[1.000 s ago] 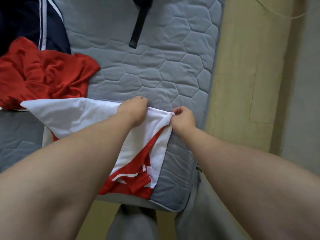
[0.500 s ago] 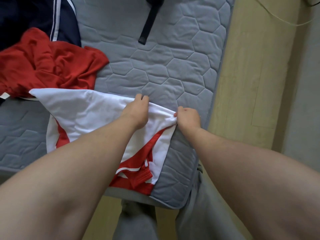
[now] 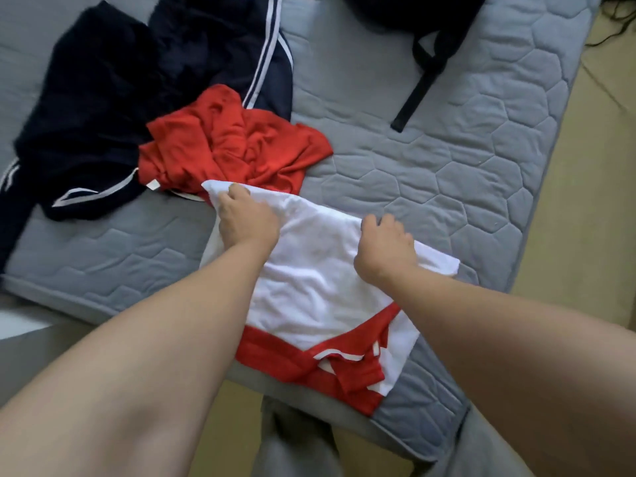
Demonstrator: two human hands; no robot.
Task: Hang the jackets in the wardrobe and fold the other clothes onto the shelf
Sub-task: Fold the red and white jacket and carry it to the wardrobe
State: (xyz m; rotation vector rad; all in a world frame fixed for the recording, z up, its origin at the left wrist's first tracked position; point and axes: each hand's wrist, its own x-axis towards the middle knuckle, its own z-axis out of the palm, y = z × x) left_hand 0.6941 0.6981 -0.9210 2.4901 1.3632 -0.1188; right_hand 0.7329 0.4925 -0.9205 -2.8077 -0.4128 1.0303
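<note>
The white and red shirt (image 3: 316, 287) lay flat on the grey mattress (image 3: 464, 160), near its front edge. The red-trimmed end pointed toward the person and the white end pointed away. Its long axis was not clear. The hands were apart. The left hand (image 3: 246, 223) pinched the far left corner, and the right hand (image 3: 382, 249) gripped the same far edge.

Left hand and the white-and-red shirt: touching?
Touching. The head view shows the left hand lying on the white-and-red shirt, its fingers curled round the shirt's far corner, with no gap between them.
</note>
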